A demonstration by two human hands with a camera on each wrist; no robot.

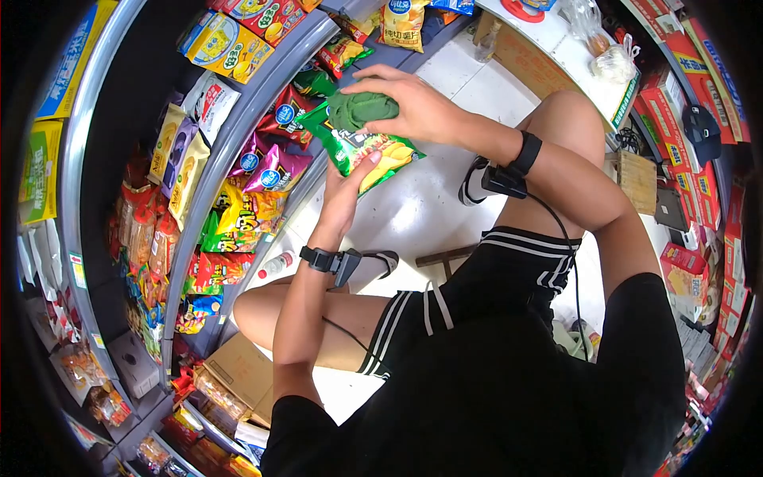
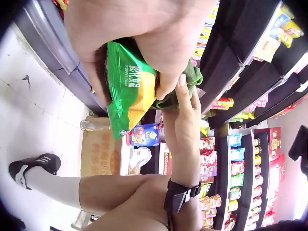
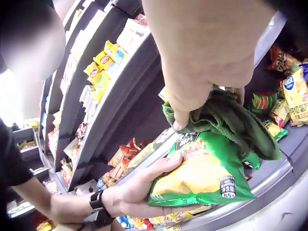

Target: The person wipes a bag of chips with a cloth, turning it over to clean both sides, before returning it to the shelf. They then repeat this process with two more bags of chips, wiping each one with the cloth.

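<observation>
A green snack bag (image 1: 385,163) with a yellow picture is gripped at its lower edge by the left hand (image 1: 343,191), thumb on the front. The right hand (image 1: 409,103) holds a crumpled dark green cloth (image 1: 362,110) against the bag's upper part. From the right wrist view, the cloth (image 3: 236,125) lies over the top of the bag (image 3: 202,173), bunched under the right hand (image 3: 207,62). In the left wrist view the left hand (image 2: 139,29) curls round the bag (image 2: 127,86), with the right hand (image 2: 185,115) beside it on the cloth (image 2: 192,77).
Curved shelves (image 1: 238,111) with colourful snack bags stand at the left and behind the hands. An open cardboard box (image 1: 242,370) is at the lower left. A bottle (image 1: 276,265) lies on the white floor near the person's foot. A white counter (image 1: 572,48) stands at the upper right.
</observation>
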